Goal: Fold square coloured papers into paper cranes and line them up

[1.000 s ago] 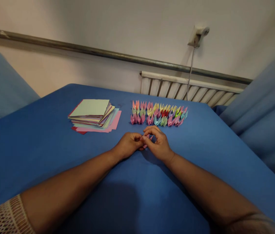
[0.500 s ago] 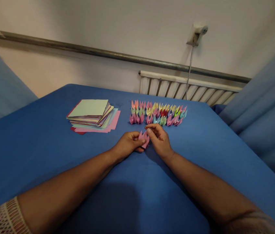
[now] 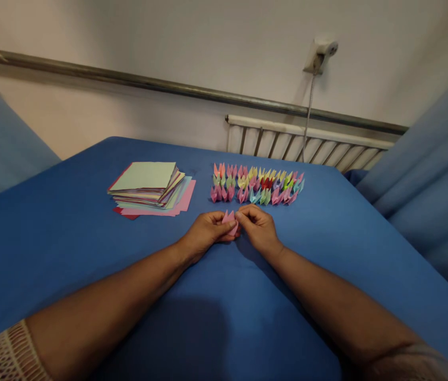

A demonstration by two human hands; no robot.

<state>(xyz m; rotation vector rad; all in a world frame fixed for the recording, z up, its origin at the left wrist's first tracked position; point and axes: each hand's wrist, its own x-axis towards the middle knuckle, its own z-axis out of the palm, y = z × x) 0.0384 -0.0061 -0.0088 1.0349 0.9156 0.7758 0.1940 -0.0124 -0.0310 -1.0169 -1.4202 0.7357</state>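
A small pink origami crane (image 3: 230, 222), with pointed tips upward, is pinched between the thumb and fingers of my left hand (image 3: 208, 231). My right hand (image 3: 258, 227) has its thumb and index finger closed on the crane's right-hand point. That point is mostly hidden by the fingertips. Both hands are above the blue table cover, close together. Just beyond them stand rows of finished paper cranes (image 3: 266, 183) in pink, yellow, green, red and blue.
A stack of coloured paper squares (image 3: 144, 177) lies on the blue cloth (image 3: 69, 222) at the left. Behind the table are a metal rail (image 3: 160, 87), a radiator (image 3: 283, 140) and a wall socket with a cable (image 3: 319, 57). Blue curtains (image 3: 438, 159) hang at both sides.
My right thumb and index finger have closed on the crane's right point. The crane and my left hand have shifted slightly left and up.
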